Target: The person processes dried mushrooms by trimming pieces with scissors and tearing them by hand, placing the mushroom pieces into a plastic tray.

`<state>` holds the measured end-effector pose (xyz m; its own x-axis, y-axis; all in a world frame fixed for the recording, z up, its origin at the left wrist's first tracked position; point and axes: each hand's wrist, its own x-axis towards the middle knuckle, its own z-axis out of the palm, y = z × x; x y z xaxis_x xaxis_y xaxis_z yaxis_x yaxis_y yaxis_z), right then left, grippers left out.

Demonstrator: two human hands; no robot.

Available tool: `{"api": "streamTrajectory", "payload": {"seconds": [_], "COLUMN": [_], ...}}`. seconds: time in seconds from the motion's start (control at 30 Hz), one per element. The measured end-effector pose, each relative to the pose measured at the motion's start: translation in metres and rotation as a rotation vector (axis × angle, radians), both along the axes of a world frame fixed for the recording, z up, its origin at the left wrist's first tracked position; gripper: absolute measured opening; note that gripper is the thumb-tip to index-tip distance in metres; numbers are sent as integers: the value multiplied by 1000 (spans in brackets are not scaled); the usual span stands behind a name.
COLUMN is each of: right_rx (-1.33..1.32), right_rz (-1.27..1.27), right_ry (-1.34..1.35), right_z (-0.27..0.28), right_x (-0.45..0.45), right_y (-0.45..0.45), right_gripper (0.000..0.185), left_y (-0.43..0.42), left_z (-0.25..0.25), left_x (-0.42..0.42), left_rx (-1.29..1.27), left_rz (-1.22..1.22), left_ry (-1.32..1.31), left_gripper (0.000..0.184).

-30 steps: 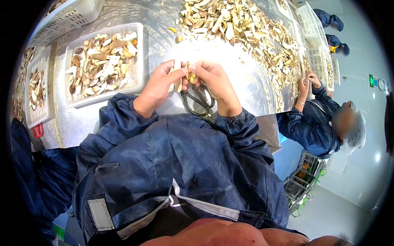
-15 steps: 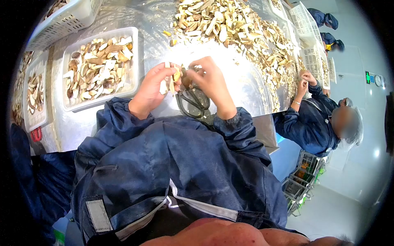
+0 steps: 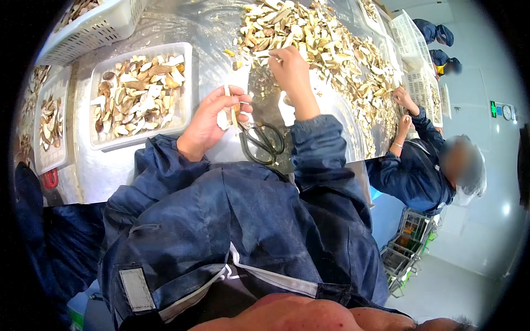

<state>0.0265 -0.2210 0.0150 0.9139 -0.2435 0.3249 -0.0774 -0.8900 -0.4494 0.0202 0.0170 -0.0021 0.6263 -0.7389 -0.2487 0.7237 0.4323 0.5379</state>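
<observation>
My left hand (image 3: 212, 117) is closed around a few pale dried mushroom slices (image 3: 233, 109), held just above the metal table. To its right, my right hand (image 3: 292, 74) reaches to the near edge of a large heap of mushroom slices (image 3: 331, 41). Its fingers are bent and drawn together; whatever is between the tips is hidden. Black-handled scissors (image 3: 262, 146) lie on the table below both hands, with their blades hard to make out. Left of my left hand stands a clear plastic tray (image 3: 189, 91) partly filled with mushroom slices.
A smaller tray (image 3: 55, 157) of slices sits farther left, with a red-handled object (image 3: 50, 179) by it. A white perforated crate (image 3: 110, 27) stands at upper left, more crates (image 3: 411, 41) at upper right. A co-worker (image 3: 422, 171) handles slices at the right; wire baskets (image 3: 406, 243) are below.
My right hand has moved from beside my left hand up to the heap. The left hand keeps its slices, its fingers slightly looser. The scissors are more exposed.
</observation>
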Motion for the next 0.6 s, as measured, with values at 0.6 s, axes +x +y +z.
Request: {"api": "streamTrajectory", "payload": {"seconds": [0.6], "right_rx": [181], "right_rz": [-31], "right_ry": [-6], "right_z": [-11], "right_x": [-9], "right_y": [-1], "right_gripper": [17], "left_y": [-1], "left_z": [-10], "left_x": [2], "left_rx": [-47], "left_rz": [18], "left_ry": [54], "left_gripper": [18]}}
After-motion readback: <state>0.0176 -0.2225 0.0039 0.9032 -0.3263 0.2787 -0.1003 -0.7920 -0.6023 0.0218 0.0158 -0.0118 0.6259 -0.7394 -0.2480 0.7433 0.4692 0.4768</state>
